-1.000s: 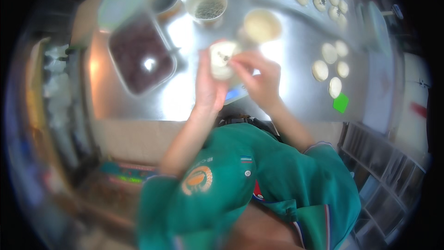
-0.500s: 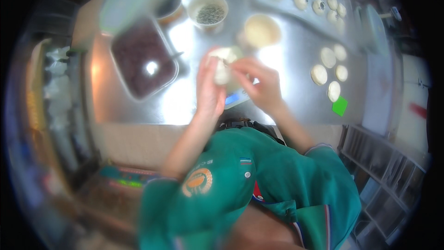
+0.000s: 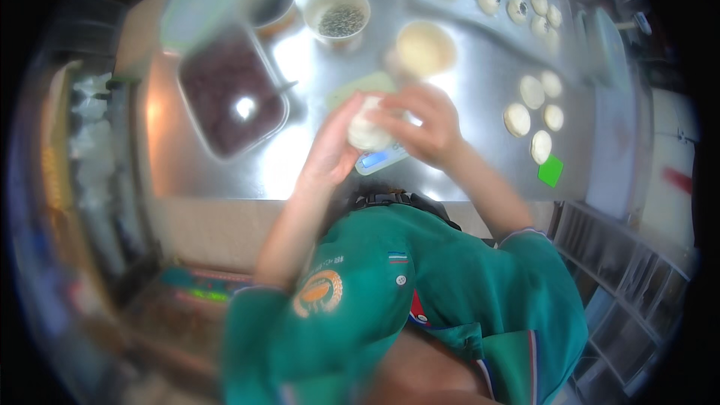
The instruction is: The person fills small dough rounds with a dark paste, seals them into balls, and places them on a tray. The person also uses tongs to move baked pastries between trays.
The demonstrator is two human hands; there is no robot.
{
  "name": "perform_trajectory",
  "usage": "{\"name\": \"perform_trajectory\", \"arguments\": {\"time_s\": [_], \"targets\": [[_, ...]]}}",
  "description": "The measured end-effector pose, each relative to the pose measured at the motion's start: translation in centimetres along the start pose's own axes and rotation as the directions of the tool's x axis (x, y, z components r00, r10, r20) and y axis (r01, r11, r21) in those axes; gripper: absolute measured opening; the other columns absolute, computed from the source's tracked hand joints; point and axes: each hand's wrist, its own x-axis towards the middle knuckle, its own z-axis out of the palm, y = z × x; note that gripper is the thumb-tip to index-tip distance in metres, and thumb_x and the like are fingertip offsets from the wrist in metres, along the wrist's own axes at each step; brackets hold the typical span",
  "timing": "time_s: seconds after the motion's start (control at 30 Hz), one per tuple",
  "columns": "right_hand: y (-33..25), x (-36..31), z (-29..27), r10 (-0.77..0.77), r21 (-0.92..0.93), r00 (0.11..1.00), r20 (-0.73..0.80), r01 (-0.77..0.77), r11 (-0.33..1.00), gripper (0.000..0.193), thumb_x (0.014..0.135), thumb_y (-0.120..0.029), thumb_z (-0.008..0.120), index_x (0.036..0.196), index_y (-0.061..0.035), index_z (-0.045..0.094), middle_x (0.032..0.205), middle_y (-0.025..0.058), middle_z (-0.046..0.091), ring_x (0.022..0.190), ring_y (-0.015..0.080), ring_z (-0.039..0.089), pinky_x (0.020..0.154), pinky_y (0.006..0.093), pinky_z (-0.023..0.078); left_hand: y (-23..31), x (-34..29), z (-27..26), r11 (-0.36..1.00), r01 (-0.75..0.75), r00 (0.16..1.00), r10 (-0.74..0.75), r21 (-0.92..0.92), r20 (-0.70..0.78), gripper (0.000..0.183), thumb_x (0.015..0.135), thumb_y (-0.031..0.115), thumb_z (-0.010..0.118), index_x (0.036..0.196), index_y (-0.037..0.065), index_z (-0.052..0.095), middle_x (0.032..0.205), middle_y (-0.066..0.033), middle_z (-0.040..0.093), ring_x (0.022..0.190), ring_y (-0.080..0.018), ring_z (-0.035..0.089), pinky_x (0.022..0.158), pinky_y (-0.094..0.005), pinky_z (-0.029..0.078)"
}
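My left hand cups a ball of white dough over the middle of the metal table. The fingers of my right hand are bent together against the dough's upper right side and cover part of it. Whether the dough has a filling inside is hidden. Just beneath both hands stands a pale green kitchen scale, its blue display showing at the near edge. To the right lie several flat dough rounds beside a bright green dough scraper.
A tray of dark red paste stands at the left, with a utensil handle sticking out. Along the back are a bowl of dark contents, a bowl of seeds and a bowl of pale yellow contents. A tray at far right carries several buns.
The dough has turned in my left hand and come slightly nearer. My right fingers have shifted over its top, and more of the scale's display shows.
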Motion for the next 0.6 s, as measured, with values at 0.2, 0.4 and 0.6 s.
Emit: {"name": "perform_trajectory", "arguments": {"time_s": [0.2,0.4,0.6], "targets": [[0.3,-1.4,0.8,0.015,-0.017,0.999,0.028,-0.015,1.0,0.028,0.065,-0.011,0.067,0.092,-0.0111,0.069,0.088,0.0,0.061,0.079,0.0207,0.057,0.063,0.032,0.043,-0.4,0.7,-0.8,1.0,0.002,1.0,-0.001,-0.013,0.02,0.038,0.102,0.033,0.048,0.122,0.003,0.057,0.112,-0.0084,0.064,0.101,-0.0174,0.063,0.084,-0.0341,0.053],[0.1,-1.8,1.1,-0.022,-0.063,0.999,0.035,0.024,0.998,0.027,0.065,-0.013,0.067,0.092,-0.0099,0.069,0.086,0.0003,0.06,0.078,0.021,0.057,0.064,0.0336,0.044,-0.9,0.8,-1.4,0.999,-0.006,0.999,0.004,0.052,0.034,0.043,0.104,0.033,0.039,0.131,0.001,0.05,0.122,-0.0108,0.059,0.114,-0.0206,0.058,0.097,-0.039,0.047],[0.2,-1.9,1.4,0.061,-0.079,0.996,-0.064,-0.066,0.995,0.028,0.064,-0.014,0.066,0.091,-0.0085,0.068,0.085,0.0007,0.06,0.078,0.0207,0.056,0.068,0.0335,0.043,-0.1,0.7,-0.7,0.995,-0.019,0.998,0.013,0.096,0.069,0.041,0.102,0.028,0.045,0.133,0.001,0.047,0.126,-0.0109,0.057,0.116,-0.021,0.057,0.098,-0.0395,0.046]]}}
